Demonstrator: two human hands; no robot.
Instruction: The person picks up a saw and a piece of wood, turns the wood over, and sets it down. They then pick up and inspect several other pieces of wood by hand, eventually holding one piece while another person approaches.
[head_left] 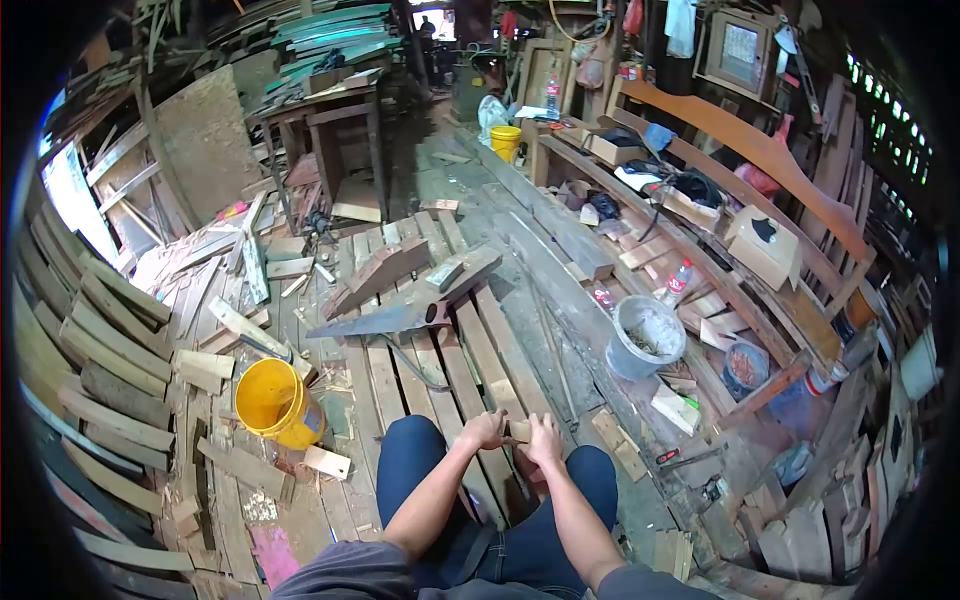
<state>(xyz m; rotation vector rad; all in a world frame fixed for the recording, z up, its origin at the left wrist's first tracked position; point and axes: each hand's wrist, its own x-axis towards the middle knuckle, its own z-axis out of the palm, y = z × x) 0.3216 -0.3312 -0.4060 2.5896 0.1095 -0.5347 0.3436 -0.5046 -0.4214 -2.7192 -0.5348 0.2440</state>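
Note:
Between my knees, a small wood block [519, 431] is held at both ends. My left hand [483, 430] has its fingers closed around the left end, and my right hand [545, 441] grips the right end. Part of the block is hidden by the fingers. Beyond my hands, a handsaw [380, 321] lies across the wooden slats [462, 375], its blade pointing left. Two thick timber pieces, one a notched beam [378, 277] and the other a shorter beam [470, 272], rest just past the saw.
A yellow bucket [272, 402] stands at my left among offcuts. On the right are a grey bucket [645, 340], a plastic bottle [680, 280] and a long bench [690, 260] loaded with clutter. Curved planks [115, 355] line the left side. A red-handled screwdriver [668, 456] lies at right.

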